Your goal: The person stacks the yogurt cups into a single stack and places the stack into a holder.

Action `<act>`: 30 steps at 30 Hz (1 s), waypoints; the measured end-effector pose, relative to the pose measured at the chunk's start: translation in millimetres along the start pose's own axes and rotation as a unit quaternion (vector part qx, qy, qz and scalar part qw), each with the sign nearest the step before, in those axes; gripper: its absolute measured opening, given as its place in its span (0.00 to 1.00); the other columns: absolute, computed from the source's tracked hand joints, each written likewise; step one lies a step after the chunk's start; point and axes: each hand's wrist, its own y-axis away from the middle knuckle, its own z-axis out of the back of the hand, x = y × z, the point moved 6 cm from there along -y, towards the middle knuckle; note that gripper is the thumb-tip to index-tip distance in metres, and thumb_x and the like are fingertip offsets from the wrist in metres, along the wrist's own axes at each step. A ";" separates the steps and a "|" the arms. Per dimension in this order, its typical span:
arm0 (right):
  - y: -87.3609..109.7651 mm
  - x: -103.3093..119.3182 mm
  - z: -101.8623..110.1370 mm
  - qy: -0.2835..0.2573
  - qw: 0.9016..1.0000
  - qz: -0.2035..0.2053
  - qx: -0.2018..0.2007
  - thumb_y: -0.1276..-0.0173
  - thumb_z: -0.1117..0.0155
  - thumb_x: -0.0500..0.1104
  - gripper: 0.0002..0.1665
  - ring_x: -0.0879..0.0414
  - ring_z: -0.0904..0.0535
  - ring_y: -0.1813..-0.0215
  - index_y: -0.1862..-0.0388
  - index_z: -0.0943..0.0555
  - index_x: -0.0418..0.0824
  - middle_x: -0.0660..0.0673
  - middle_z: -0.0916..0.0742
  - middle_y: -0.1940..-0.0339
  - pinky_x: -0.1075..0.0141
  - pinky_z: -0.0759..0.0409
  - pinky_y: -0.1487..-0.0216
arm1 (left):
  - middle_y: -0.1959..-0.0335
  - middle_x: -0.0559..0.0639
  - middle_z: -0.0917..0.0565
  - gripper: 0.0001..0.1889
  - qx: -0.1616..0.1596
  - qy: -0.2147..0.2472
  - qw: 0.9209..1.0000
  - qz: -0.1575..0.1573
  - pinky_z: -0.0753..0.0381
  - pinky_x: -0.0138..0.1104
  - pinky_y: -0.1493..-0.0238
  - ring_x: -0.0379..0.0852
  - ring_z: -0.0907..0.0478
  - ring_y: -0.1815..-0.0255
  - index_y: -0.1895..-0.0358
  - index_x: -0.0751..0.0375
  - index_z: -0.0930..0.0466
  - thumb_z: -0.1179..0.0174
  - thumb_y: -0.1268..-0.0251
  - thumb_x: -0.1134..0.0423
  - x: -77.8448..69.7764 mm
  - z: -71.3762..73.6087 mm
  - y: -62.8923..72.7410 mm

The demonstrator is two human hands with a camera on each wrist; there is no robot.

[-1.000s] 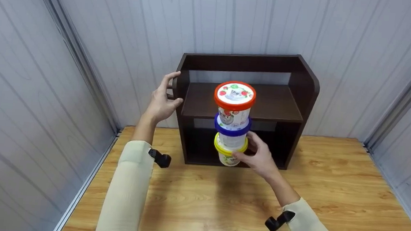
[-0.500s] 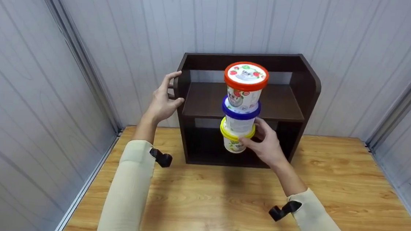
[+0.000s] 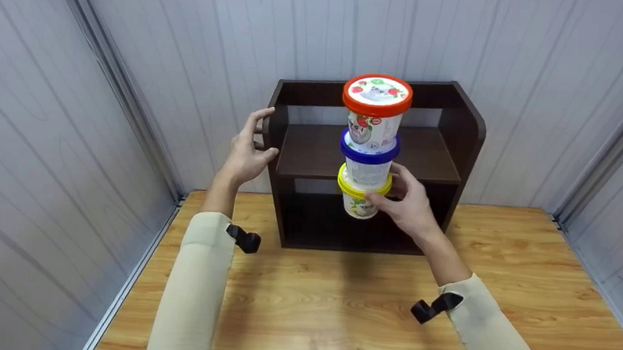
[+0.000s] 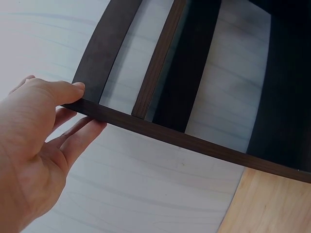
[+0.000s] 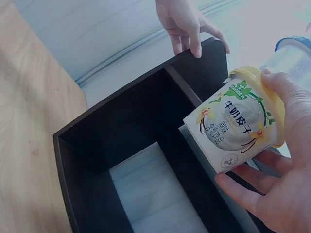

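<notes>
Three printed white tubs stand stacked in the air before the dark brown shelf unit. A red-lidded tub tops the stack, a blue-lidded tub is in the middle, and a yellow-lidded tub is lowest. My right hand grips the lowest tub from the right, thumb on its near side; in the right wrist view, fingers show beneath it. With the thumb inside and fingers outside, my left hand pinches the unit's left side panel near its front edge.
Below its upper board, the unit has a dark lower compartment. It stands on a wood-grain tabletop against a pale panelled back wall. More panels rise at left and right.
My right hand has raised the stack and carried it slightly to the right, from before the lower compartment up to the upper board's level. My left hand stays on the side panel.
</notes>
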 end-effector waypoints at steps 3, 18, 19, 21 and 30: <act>-2.7 3.0 2.0 -0.005 1.000 0.000 -0.004 0.25 0.20 0.39 0.45 0.50 0.12 0.35 0.14 0.28 0.40 0.33 0.13 0.26 0.62 0.15 0.32 | 0.24 0.67 0.24 0.43 0.000 0.002 1.000 0.001 0.09 0.53 0.39 0.69 0.10 0.40 0.11 0.43 0.39 0.35 0.22 0.76 0.4 -0.5 -0.7; -16.0 26.8 3.6 -0.040 0.999 -0.018 0.014 0.21 0.23 0.41 0.45 0.47 0.14 0.33 0.12 0.33 0.40 0.31 0.16 0.23 0.64 0.08 0.42 | 0.23 0.67 0.25 0.43 0.003 0.000 1.000 0.006 0.09 0.53 0.39 0.68 0.11 0.39 0.11 0.39 0.40 0.36 0.21 0.76 1.2 -0.8 -0.6; -16.8 28.6 3.2 -0.042 0.999 -0.018 0.015 0.21 0.24 0.41 0.45 0.47 0.14 0.33 0.12 0.33 0.40 0.31 0.16 0.23 0.64 0.07 0.42 | 0.23 0.66 0.25 0.43 0.003 -0.001 1.000 0.005 0.09 0.52 0.40 0.68 0.11 0.39 0.11 0.39 0.40 0.36 0.21 0.75 0.8 -0.7 -0.6; -18.7 31.4 2.0 -0.050 0.998 -0.019 0.017 0.21 0.24 0.40 0.44 0.48 0.13 0.34 0.12 0.33 0.40 0.31 0.16 0.24 0.63 0.07 0.44 | 0.23 0.66 0.25 0.43 0.002 -0.004 1.000 0.004 0.10 0.50 0.41 0.67 0.10 0.40 0.11 0.39 0.39 0.35 0.21 0.75 0.4 -0.4 -0.5; -26.7 35.2 1.9 -0.041 0.999 -0.031 0.008 0.22 0.23 0.42 0.45 0.48 0.14 0.34 0.12 0.32 0.40 0.32 0.15 0.27 0.65 0.08 0.45 | 0.23 0.68 0.25 0.43 -0.001 -0.002 1.000 0.000 0.10 0.55 0.38 0.70 0.11 0.39 0.11 0.42 0.39 0.35 0.22 0.76 2.0 -0.1 -0.6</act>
